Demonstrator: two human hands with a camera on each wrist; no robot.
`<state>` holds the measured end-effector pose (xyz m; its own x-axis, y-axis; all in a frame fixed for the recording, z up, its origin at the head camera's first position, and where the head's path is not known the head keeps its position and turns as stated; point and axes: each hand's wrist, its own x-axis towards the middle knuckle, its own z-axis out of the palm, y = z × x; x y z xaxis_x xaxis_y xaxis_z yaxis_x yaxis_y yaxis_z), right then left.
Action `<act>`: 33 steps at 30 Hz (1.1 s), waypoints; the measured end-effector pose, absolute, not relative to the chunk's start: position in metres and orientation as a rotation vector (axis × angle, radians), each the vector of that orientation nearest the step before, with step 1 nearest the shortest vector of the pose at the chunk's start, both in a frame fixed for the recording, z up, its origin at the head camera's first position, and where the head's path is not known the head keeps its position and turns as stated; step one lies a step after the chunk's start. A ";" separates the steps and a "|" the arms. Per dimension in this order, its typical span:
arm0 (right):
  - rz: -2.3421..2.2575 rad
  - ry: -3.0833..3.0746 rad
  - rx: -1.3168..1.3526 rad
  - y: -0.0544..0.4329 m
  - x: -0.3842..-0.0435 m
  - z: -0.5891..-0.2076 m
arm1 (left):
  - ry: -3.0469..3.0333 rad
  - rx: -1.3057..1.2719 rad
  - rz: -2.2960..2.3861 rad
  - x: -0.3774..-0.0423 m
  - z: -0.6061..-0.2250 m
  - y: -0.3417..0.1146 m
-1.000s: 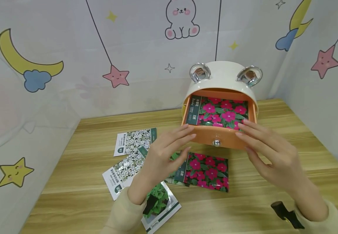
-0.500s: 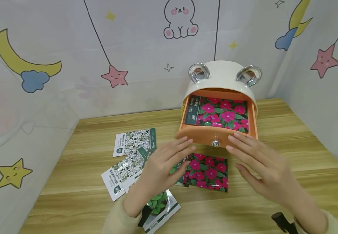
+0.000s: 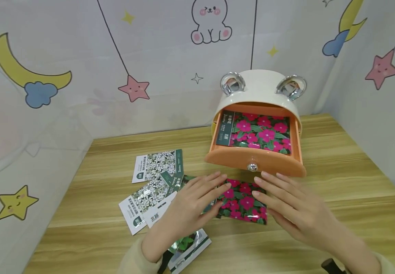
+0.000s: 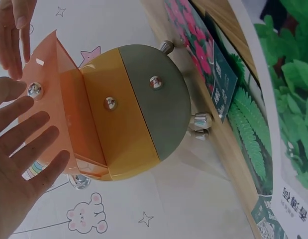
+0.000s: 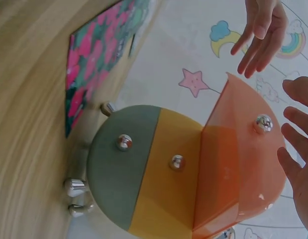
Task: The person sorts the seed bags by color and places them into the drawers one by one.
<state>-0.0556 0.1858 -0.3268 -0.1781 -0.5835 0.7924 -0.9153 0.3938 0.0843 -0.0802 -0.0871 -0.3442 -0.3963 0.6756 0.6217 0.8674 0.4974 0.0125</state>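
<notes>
A small round-bodied drawer cabinet [image 3: 260, 85] with a white top and shiny ears stands at the back right. Its orange top drawer [image 3: 276, 164] is pulled out, and a pink-flower seed packet [image 3: 264, 133] lies inside. Both my hands hover in the air before the drawer with fingers extended and nothing in them. My left hand [image 3: 190, 203] is above the packets on the table; my right hand [image 3: 301, 213] is to its right. Between them, a second pink-flower packet [image 3: 246, 201] lies on the table. In the left wrist view, the yellow drawer [image 4: 109, 104] and green drawer [image 4: 156, 94] are closed.
White-flower packets [image 3: 159, 165] lie overlapping at the left. A green-leaf packet [image 3: 197, 249] lies near the front, partly covered by my left arm. The wooden table [image 3: 91, 213] meets a printed cloth wall [image 3: 170, 76] behind and at the sides.
My right hand has drawn back from the drawer front, down and to the left. My left hand has shifted slightly down. The drawer and packets look unmoved.
</notes>
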 end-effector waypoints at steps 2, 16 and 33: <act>0.494 -1.919 1.308 0.187 -0.055 -0.332 | -2.227 -1.264 -0.445 -0.080 -0.347 -0.088; 0.247 -2.225 1.315 0.198 -0.057 -0.365 | -2.512 -1.298 -0.350 -0.084 -0.363 -0.093; 0.098 -2.383 1.341 0.195 -0.070 -0.387 | -2.703 -1.430 -0.196 -0.101 -0.378 -0.088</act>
<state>-0.0701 0.1950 -0.3870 -0.4581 -0.8049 0.3771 -0.8332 0.5367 0.1333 -0.1010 -0.0879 -0.3782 -0.5623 0.8170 0.1277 0.8269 0.5571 0.0768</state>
